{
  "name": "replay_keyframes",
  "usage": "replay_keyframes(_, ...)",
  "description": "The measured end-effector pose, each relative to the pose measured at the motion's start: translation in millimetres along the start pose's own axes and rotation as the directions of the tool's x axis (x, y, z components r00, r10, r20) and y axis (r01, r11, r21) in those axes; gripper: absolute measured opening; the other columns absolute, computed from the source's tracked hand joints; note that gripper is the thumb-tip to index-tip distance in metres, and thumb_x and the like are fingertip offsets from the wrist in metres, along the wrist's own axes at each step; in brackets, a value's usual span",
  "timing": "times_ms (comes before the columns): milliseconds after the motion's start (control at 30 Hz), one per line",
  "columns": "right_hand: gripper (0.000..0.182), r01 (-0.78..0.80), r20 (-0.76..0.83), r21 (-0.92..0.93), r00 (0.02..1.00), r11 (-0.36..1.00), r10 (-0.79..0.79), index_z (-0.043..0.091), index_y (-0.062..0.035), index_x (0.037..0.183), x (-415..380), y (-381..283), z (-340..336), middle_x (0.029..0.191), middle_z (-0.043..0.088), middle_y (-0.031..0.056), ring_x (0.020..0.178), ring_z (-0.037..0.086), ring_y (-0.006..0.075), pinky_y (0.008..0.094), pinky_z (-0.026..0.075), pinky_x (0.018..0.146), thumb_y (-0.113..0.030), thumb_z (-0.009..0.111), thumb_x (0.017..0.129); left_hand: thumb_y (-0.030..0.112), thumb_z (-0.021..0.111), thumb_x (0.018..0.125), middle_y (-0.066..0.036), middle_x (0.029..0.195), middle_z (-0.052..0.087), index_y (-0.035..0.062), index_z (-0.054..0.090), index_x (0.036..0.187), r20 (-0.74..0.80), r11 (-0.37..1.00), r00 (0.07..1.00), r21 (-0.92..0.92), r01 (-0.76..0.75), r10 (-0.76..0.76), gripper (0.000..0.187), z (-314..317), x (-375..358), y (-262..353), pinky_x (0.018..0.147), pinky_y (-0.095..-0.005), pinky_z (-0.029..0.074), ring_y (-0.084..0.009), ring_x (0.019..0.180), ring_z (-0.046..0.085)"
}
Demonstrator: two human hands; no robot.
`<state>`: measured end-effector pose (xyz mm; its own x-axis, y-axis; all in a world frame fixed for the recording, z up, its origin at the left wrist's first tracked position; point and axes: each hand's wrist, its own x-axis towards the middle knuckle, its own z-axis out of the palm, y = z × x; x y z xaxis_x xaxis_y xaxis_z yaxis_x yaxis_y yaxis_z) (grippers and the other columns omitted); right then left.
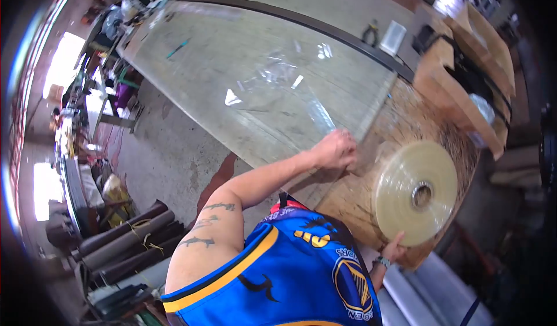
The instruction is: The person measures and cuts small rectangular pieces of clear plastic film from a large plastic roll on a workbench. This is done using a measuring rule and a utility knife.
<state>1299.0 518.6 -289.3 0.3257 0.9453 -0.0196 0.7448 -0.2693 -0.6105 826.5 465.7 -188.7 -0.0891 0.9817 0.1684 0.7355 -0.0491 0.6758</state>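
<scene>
A large flat roll of clear plastic film (387,201) lies on its side on the brown board, its core hole facing up. My right hand (394,249), with a watch at the wrist, grips the near edge of the roll. A finger rests on the roll's face; the others are mostly hidden. My left hand (336,150) is closed in a fist left of the roll, over the table's edge area. A clear plastic strip (320,116) runs from this fist across the table. More loose clear pieces (278,71) lie farther along the tabletop.
The pale worktable (214,53) has a dark bar (290,16) along its far side. A teal cutter (177,49), pliers (370,33) and a white block (393,38) lie on it. An open cardboard box (439,88) stands right. Dark rolls (125,233) lie lower left.
</scene>
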Motion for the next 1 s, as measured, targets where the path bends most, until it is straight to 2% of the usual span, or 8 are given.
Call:
replay_keyframes(100,0.082,-0.386,0.38,0.129,0.87,0.914,0.314,0.052,0.0145,0.13,-18,-92,-50,0.122,0.065,0.0261,0.103,0.068,0.0304,0.0402,0.058,0.084,-0.053,0.074,0.088,0.035,0.081,0.079,-0.014,0.087,0.067,0.0011,0.067,0.085,-0.146,0.98,0.971,-0.092,0.178,-0.19,0.037,-77,22,-61,0.082,-0.041,0.051,-0.03,0.09,0.064)
replay_keyframes(233,0.06,-0.223,0.394,0.207,0.91,0.952,0.128,0.054,0.0083,0.122,18,15,-28,0.11,0.068,0.017,0.09,0.067,0.0182,0.0305,0.056,0.059,-0.038,0.076,0.091,0.04,0.085,0.075,-0.018,0.077,0.068,-0.0003,0.069,0.077,0.149,0.846,0.852,-0.121,0.52,-0.502,0.043,-196,29,-105,0.078,-0.0382,0.052,-0.0287,0.088,0.067)
replay_keyframes(333,0.052,-0.431,0.485,0.052,0.799,0.901,0.355,0.054,0.0055,0.123,-27,-74,-62,0.109,0.068,0.0138,0.095,0.065,0.0155,0.0273,0.055,0.074,-0.029,0.076,0.091,0.04,0.086,0.07,-0.018,0.085,0.072,0.0017,0.066,0.072,0.178,0.844,0.826,0.159,0.512,-0.534,0.043,-226,27,-152,0.077,-0.0455,0.052,-0.0323,0.088,0.068)
replay_keyframes(533,0.048,-0.261,0.415,0.162,0.893,0.952,0.174,0.055,-0.0031,0.121,-62,-74,-70,0.071,0.055,-0.0015,0.055,0.054,0.0098,0.026,0.042,0.043,-0.038,0.072,0.093,0.034,0.077,0.071,-0.013,0.105,0.07,0.0067,0.073,0.081,-0.119,0.759,0.942,0.565,0.325,-0.315,0.029,-217,-6,-218,0.094,-0.0469,0.05,-0.0334,0.11,0.061)
replay_keyframes(700,0.034,0.049,0.33,0.236,0.936,0.971,-0.127,0.056,-0.0035,0.119,-25,-19,-91,0.078,0.055,-0.0035,0.059,0.048,0.0066,0.023,0.041,0.051,-0.023,0.071,0.095,0.028,0.079,0.073,-0.014,0.127,0.063,0.0126,0.071,0.112,-0.248,0.598,0.918,0.699,0.391,-0.31,0.043,-219,-6,-186,0.102,-0.0497,0.043,-0.035,0.125,0.053)
replay_keyframes(733,0.048,-0.104,0.393,0.15,0.919,0.983,0.037,0.053,0.0041,0.125,-19,-36,-106,0.113,0.067,0.0113,0.098,0.063,0.014,0.0252,0.053,0.083,-0.024,0.075,0.092,0.027,0.079,0.074,-0.014,0.127,0.063,0.0127,0.069,0.116,-0.312,0.57,0.927,0.732,0.374,-0.207,0.046,-213,-6,-179,0.101,-0.05,0.043,-0.035,0.123,0.054)
replay_keyframes(833,0.056,-0.064,0.312,0.349,0.949,0.935,-0.052,0.044,0.0037,0.144,16,-62,-117,0.144,0.054,0.0167,0.13,0.053,0.0242,0.0372,0.04,0.113,-0.016,0.069,0.097,0.028,0.077,0.079,-0.015,0.126,0.062,0.0091,0.064,0.12,-0.354,0.711,0.933,0.641,0.287,-0.058,0.047,-185,11,-128,0.098,-0.0484,0.044,-0.035,0.118,0.056)
replay_keyframes(1000,0.059,0.171,0.127,0.185,0.972,0.968,-0.196,0.048,0.0063,0.14,133,-52,-82,0.135,0.06,0.0221,0.122,0.061,0.032,0.0392,0.048,0.104,-0.022,0.07,0.094,0.033,0.075,0.085,-0.019,0.123,0.062,0.0032,0.058,0.126,-0.171,0.994,0.985,0.104,-0.016,0.034,0.053,-44,62,10,0.095,-0.0471,0.048,-0.0396,0.114,0.057)
